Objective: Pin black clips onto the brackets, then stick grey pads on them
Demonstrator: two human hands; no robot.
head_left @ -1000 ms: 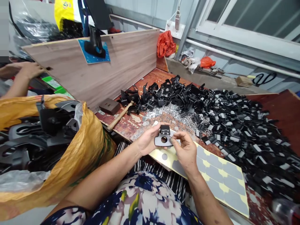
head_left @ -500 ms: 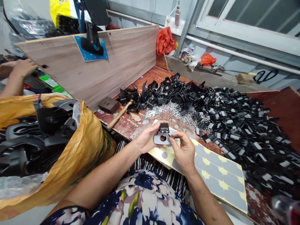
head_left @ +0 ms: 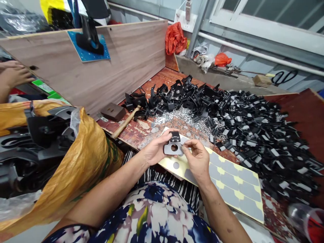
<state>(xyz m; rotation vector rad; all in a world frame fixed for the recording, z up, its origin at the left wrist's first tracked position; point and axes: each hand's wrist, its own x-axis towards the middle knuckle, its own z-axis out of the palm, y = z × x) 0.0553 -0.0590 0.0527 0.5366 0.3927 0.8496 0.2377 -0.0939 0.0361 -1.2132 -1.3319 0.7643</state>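
My left hand (head_left: 158,146) is wrapped round a small black plastic bracket (head_left: 174,136), held up above the front edge of the table. A grey adhesive pad (head_left: 168,149) with a round hole lies on the face of the bracket. Thumb and forefinger of my right hand (head_left: 198,158) are pinched together at the pad's right edge; what lies between the fingertips is largely hidden. Under both hands a pale yellow backing sheet (head_left: 238,184) carries rows of more grey pads.
Black brackets (head_left: 253,135) lie in a big heap, with loose metal pins (head_left: 186,116) beside it. Left of these are a hammer (head_left: 126,122) and a brown block (head_left: 113,112). A yellow sack (head_left: 98,145) of black parts stands left. Another person's hand (head_left: 15,76) shows behind the wooden board (head_left: 131,57).
The whole view has shifted slightly, so the scene sits a little further left and up. Both hands keep nearly the same hold on the bracket and pad.
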